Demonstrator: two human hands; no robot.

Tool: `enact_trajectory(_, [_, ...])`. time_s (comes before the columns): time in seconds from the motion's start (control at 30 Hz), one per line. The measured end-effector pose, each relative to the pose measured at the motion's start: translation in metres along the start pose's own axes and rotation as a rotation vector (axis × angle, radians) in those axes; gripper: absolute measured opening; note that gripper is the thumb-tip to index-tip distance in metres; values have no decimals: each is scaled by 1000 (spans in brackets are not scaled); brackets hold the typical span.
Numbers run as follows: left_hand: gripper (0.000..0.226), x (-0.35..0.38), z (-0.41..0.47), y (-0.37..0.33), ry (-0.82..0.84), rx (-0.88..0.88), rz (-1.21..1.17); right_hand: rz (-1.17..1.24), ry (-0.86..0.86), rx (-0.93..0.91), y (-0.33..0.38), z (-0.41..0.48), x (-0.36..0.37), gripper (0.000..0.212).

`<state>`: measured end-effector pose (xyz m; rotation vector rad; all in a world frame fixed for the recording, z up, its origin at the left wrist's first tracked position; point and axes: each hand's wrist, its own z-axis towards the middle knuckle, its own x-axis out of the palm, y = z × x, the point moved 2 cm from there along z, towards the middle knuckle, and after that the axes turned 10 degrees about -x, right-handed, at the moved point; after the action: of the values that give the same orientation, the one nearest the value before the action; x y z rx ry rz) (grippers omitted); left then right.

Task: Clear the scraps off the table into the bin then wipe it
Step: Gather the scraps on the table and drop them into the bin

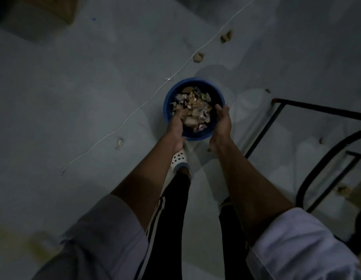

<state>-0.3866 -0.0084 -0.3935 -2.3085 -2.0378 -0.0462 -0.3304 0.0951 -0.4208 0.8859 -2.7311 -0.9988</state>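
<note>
Blue bin (193, 80) sits on the grey floor (74, 98) just ahead of my white perforated shoe (178, 160), both my hands over its mouth. My left hand (175, 128) and right hand (222, 123) face each other, palms inward, fingers loose and released, clenched on nothing. Between them pale scraps (192, 109) show within the rim; my left fingertips blur in among the pieces. More bits (198, 57) lie scattered beside a thin white cable (135, 112) — and a black metal frame (262, 130) stands to my right.
</note>
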Motion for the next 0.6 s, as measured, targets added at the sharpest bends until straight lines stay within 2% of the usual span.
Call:
enact_trajectory(0.17, [57,6,-60,10,-5,54,78,46,-16,-3,50,-67,-12,66])
enact_trajectory(0.37, [40,47,-172,34,-5,373,199,189,73,-115,119,-173,-36,72])
enact_trajectory(0.53, [24,94,-267,75,32,629,232,175,234,-321,180,-258,-127,60])
enact_trajectory(0.6, [21,116,-313,106,50,735,306,151,240,-405,194,-283,-176,51])
